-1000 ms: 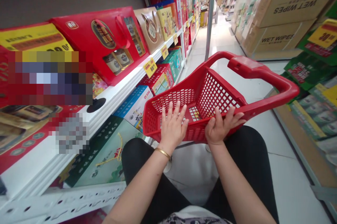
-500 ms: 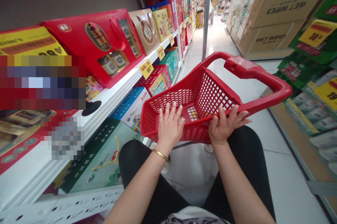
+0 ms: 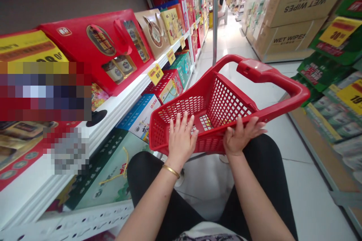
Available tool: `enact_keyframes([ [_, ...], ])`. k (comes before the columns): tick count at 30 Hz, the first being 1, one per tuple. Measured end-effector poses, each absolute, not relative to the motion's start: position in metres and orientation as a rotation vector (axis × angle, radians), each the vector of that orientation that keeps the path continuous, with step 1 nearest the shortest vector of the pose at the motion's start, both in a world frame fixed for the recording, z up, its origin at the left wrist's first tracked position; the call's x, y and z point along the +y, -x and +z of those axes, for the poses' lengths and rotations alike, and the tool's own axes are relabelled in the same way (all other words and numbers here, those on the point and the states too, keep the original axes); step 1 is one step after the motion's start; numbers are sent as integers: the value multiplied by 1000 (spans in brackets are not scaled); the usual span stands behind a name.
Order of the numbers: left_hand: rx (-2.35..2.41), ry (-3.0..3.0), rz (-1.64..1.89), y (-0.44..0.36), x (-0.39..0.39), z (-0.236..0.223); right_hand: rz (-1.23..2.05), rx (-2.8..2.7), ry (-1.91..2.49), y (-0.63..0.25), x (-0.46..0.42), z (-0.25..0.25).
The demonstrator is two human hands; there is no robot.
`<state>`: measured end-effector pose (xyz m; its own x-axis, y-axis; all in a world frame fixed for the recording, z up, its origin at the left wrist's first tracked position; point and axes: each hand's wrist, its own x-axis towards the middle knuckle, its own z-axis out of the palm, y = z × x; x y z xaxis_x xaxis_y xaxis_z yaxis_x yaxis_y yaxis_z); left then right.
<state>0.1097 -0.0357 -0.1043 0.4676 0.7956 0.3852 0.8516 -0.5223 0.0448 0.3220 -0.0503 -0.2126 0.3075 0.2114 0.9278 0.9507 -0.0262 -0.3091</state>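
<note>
A red plastic shopping cart (image 3: 230, 95) with lattice walls stands just in front of my knees, its thick looped handle (image 3: 294, 99) reaching up to the right. No goods show in its basket. My left hand (image 3: 181, 137), a gold bangle on its wrist, lies over the near rim with fingers stretched out towards the inside. At the rim's right part, below the handle, my right hand (image 3: 240, 135) rests with its palm against the edge and its fingers spread. Neither hand is wrapped around anything.
Left, a white shelf (image 3: 127, 95) carries a red gift box (image 3: 93, 45); more boxes (image 3: 113, 169) lie on the level below. A grey metal post (image 3: 215, 26) rises beyond the cart. Right are wet-wipes cartons (image 3: 294, 37) and green packs (image 3: 316, 71). A person (image 3: 222, 5) sits far down the aisle.
The view has shifted slightly, so the cart and post appear a little further left. The seated person shows more clearly beside the post. Both hands keep nearly the same pose on the cart.
</note>
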Motion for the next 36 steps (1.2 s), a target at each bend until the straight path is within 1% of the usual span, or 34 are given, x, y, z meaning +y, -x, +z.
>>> enact_keyframes([
  [3, -1454, 2551, -546, -110, -37, -104, -798, -1075, 1488, -310, -49, -210],
  [7, -1463, 2542, -583, -106, -33, -104, -769, -1354, 1391, -252, -48, -225],
  [9, -1449, 2544, -588, -105, -31, -105, -778, -1425, 1350, -237, -47, -230],
  [11, -1430, 2549, -584, -105, -30, -106, -824, -1440, 1349, -243, -47, -229],
  [14, -1423, 2556, -580, -108, -32, -108, -920, -1315, 1415, -284, -51, -218],
  [18, -1425, 2559, -605, -110, -37, -109, -870, -1063, 1434, -322, -55, -204],
  [20, -1429, 2556, -616, -110, -38, -108, -804, -1089, 1411, -315, -55, -204],
  [23, -1442, 2546, -623, -107, -38, -107, -735, -1271, 1370, -282, -53, -212],
  [27, -1440, 2546, -605, -105, -36, -106, -784, -1400, 1383, -266, -49, -223],
  [30, -1434, 2549, -588, -106, -37, -107, -849, -1323, 1487, -293, -50, -222],
  [33, -1436, 2551, -585, -110, -40, -107, -823, -1104, 1552, -321, -52, -216],
  [36, -1437, 2548, -604, -110, -41, -108, -786, -1031, 1529, -316, -52, -211],
])
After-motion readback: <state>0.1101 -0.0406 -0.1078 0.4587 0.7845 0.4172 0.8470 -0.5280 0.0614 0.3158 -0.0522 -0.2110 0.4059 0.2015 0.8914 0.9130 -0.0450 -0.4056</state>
